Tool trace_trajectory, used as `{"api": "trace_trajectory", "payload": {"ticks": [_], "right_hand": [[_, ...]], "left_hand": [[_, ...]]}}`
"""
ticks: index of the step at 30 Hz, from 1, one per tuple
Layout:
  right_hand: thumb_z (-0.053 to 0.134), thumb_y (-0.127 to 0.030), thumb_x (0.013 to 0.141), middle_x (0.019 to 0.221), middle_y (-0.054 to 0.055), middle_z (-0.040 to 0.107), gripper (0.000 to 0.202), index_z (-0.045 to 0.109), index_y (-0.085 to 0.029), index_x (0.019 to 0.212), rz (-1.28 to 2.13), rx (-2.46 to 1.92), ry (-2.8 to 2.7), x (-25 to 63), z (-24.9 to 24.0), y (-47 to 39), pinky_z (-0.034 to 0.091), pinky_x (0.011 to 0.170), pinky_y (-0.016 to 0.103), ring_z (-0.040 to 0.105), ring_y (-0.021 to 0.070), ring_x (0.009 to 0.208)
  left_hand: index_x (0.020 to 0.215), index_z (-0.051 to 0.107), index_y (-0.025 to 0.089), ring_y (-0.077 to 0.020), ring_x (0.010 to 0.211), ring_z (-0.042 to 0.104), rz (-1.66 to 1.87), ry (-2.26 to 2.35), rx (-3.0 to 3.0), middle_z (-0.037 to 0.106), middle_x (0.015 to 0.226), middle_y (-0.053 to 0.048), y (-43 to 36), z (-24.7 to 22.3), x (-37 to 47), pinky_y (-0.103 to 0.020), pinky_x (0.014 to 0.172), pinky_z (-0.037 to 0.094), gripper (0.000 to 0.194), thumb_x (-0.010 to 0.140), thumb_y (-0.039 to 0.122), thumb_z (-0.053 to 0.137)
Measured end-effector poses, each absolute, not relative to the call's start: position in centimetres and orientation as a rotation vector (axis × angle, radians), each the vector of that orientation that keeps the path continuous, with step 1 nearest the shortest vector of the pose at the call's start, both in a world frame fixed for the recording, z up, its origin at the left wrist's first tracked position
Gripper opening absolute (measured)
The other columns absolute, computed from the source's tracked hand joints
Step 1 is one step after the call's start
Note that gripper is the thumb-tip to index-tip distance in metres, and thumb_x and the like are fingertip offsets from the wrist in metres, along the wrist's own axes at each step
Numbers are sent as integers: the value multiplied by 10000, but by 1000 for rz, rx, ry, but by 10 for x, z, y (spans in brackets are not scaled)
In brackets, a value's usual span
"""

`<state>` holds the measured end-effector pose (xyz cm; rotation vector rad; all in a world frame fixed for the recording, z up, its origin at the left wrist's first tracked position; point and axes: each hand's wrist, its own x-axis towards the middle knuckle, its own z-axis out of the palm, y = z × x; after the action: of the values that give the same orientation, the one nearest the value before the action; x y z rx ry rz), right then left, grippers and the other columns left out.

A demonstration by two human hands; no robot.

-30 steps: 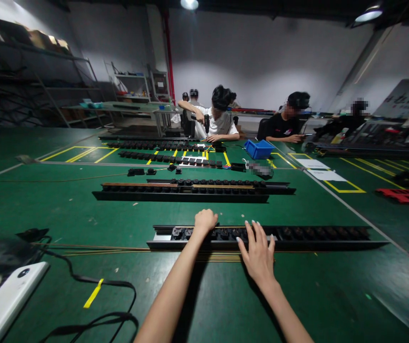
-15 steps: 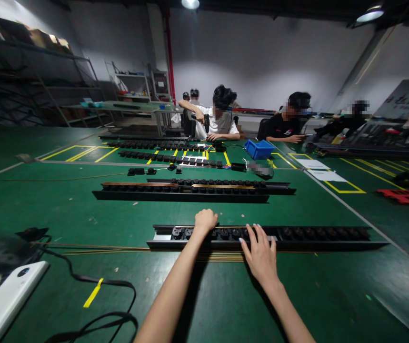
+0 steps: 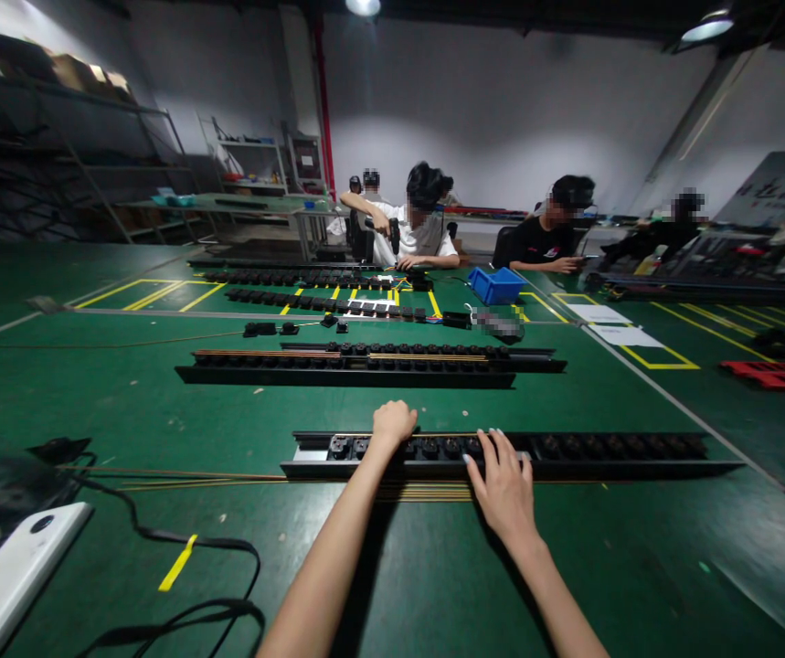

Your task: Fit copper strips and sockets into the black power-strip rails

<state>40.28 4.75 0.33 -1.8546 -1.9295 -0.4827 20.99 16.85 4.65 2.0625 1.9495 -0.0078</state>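
A long black channel [image 3: 625, 472] lies crosswise on the green table before me, with a row of black socket-like modules [image 3: 574, 446] inside it. My left hand [image 3: 394, 424] is closed over the channel's far edge, left of its middle. Its fingertips are hidden, so what they grip cannot be made out. Further right, my right hand [image 3: 505, 484] rests across the channel, fingers spread and tips over the modules. A thin brass-coloured strip shows along the far wall between the hands. Several long brass-coloured rods [image 3: 426, 494] lie along the near side, partly behind my forearms.
Beyond it lie another black channel assembly [image 3: 351, 376] with brass-coloured rods, module strips [image 3: 323, 302] and a blue bin [image 3: 496, 285]. A white phone-like device [image 3: 26, 576] and black cable [image 3: 193, 541] are at left. Across the table, one person [image 3: 426, 239] holds a power drill [image 3: 394, 238].
My right hand has shifted slightly to the right along the channel, its fingers still spread. The left hand stays closed at nearly the same spot. The channel has not visibly moved.
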Motion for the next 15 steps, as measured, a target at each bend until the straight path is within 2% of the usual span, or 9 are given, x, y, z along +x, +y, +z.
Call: {"api": "trace_trajectory", "payload": {"ticks": [10, 15], "right_hand": [[286, -477, 943, 1332, 180, 495, 532, 452, -152, 1329, -472, -1879, -1926, 397, 14, 46, 306, 1003, 490, 423, 279, 1250], [303, -466, 941, 1377, 156, 449, 510, 410, -221, 1376, -470, -1876, -1917, 392, 18, 44, 317, 994, 488, 388, 283, 1280]], "left_hand": [[1078, 586, 151, -193, 975, 598, -5, 1950, 2053, 615, 1098, -76, 168, 48, 210, -425, 864, 498, 336, 890, 422, 523], [1076, 586, 150, -192, 971, 600, -10, 1953, 2051, 617, 1093, -75, 168, 49, 210, -424, 861, 499, 337, 890, 423, 521]]}}
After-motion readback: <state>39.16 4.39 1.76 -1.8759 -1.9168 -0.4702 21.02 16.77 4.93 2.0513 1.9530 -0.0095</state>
